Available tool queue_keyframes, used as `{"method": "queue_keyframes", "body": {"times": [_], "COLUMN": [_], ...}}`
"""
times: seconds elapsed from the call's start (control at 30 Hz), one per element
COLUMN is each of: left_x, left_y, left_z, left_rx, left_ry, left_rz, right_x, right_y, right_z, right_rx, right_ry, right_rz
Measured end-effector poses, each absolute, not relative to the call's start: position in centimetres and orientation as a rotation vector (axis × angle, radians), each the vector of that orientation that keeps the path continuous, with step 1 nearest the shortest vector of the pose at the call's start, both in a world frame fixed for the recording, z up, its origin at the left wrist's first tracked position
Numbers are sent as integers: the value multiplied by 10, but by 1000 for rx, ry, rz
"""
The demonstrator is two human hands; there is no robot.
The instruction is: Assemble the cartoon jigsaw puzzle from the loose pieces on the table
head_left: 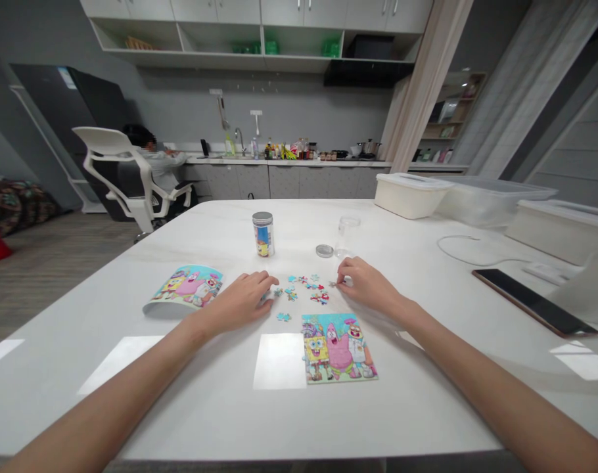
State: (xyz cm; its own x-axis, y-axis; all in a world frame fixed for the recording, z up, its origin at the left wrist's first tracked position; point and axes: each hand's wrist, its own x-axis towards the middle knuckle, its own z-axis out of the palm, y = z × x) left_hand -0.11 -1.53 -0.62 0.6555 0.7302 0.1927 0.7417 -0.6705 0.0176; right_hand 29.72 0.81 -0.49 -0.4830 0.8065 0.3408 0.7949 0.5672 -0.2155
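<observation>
A small heap of loose jigsaw puzzle pieces [319,297] lies on the white table between my hands. My left hand [244,299] rests at the left side of the heap, thumb and index finger apart, beside a few bluish pieces. On the right, my right hand [365,282] pinches a small puzzle piece [333,284] at its fingertips. One blue piece [284,316] lies apart, nearer to me. Below the heap is a square cartoon puzzle [337,348] that looks assembled. A curled picture sheet [188,287] with the same characters lies beyond my left forearm.
A lidded jar [263,235] with a cartoon picture stands behind the pieces. Near it are a clear open jar [348,235] and a loose metal lid [324,250]. White storage boxes [411,195], a phone [530,302] and a cable occupy the right side. Someone sits [156,164] at the back left.
</observation>
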Motion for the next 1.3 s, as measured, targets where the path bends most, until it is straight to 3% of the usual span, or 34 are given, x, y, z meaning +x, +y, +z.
{"method": "queue_keyframes", "body": {"times": [1.3], "left_x": [12], "left_y": [-21], "left_z": [-7], "left_rx": [-2912], "left_ry": [-1162], "left_rz": [-350], "right_x": [290], "right_y": [1], "right_z": [-11], "right_rx": [-941], "right_ry": [-2572], "right_rz": [171]}}
